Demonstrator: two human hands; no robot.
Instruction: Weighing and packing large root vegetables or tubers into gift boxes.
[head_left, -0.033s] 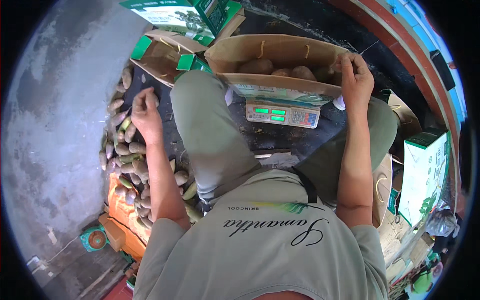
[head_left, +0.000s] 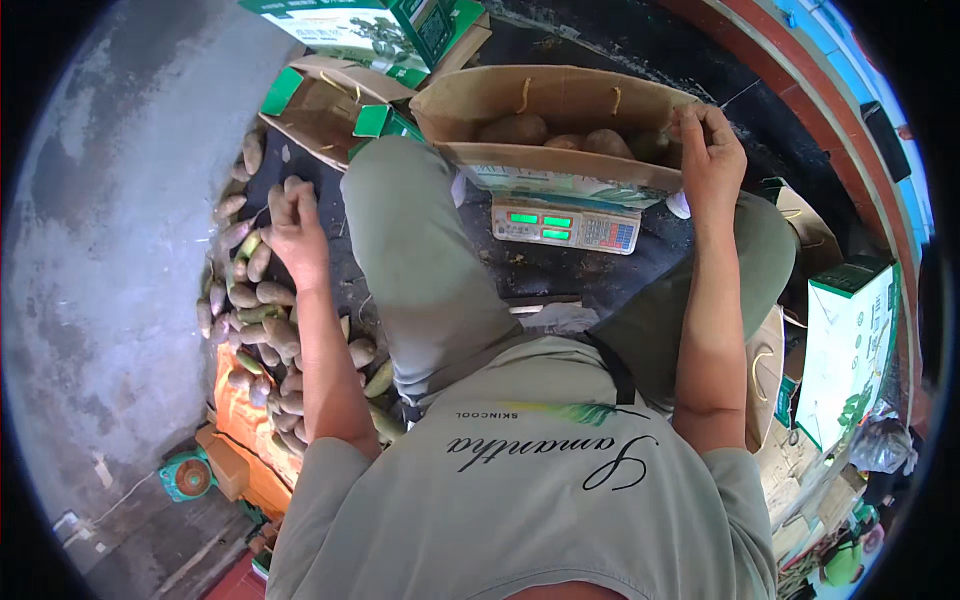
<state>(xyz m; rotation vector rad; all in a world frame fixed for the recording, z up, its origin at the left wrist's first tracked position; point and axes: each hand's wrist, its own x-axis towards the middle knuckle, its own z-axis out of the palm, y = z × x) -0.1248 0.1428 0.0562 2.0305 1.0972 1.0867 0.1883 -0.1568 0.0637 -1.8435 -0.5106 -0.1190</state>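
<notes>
A wide brown paper bag (head_left: 560, 158) with yellow cord handles stands open on a digital scale (head_left: 565, 226) with green lit displays. Several large brown tubers (head_left: 605, 143) lie inside it. My right hand (head_left: 712, 150) is at the bag's right end, its fingers closed on the rim. Left of my left knee, my left hand (head_left: 297, 232) hovers with curled fingers beside a heap of oblong tubers (head_left: 275, 293), some brown, some greenish or purplish. Whatever those fingers may hold is mostly hidden.
Another open paper bag (head_left: 325, 115) with green flaps sits at the far left, below a green and white carton (head_left: 350, 35). On the right stands a white and green carton (head_left: 852, 340) near a clear plastic bag (head_left: 882, 442). An orange sheet (head_left: 250, 440) lies under part of the heap.
My left hand has shifted slightly, and the brown tuber seen beside its fingers no longer shows there. My right hand stays at the bag's rim.
</notes>
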